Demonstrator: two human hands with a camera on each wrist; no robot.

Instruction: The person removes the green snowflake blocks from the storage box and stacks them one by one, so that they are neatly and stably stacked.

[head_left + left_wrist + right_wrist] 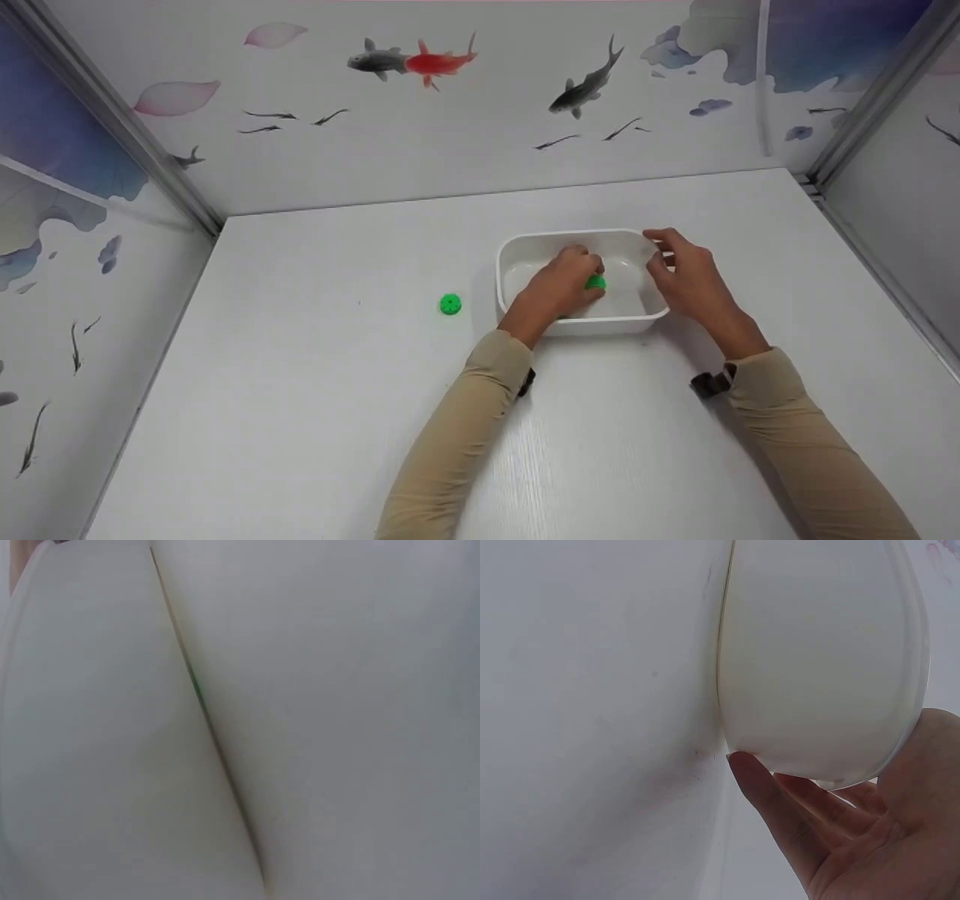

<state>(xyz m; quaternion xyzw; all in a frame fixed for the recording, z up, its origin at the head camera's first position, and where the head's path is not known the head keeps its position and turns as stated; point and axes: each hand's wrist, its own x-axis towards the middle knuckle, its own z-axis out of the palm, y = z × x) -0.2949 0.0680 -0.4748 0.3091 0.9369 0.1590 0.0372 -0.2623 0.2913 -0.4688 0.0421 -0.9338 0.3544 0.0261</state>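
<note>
A white rectangular plastic tray (600,327) stands on the table. My left hand (562,281) reaches over its near wall, fingers curled down inside. It grips a bright green piece (595,282), most of which the fingers hide. At the tray's right end, my right hand (690,277) holds the end wall, with its fingers at the rim. The right wrist view shows the thumb (761,784) against the lower edge of the wall. Left of the tray, a small round green piece with a notched edge (450,304) lies on the table.
The white table (300,405) extends around the tray. Behind it rises a white panel (480,150) printed with fish, and similar panels stand at both sides. Outside the tray, the left wrist view shows its near wall (112,727) meeting the table.
</note>
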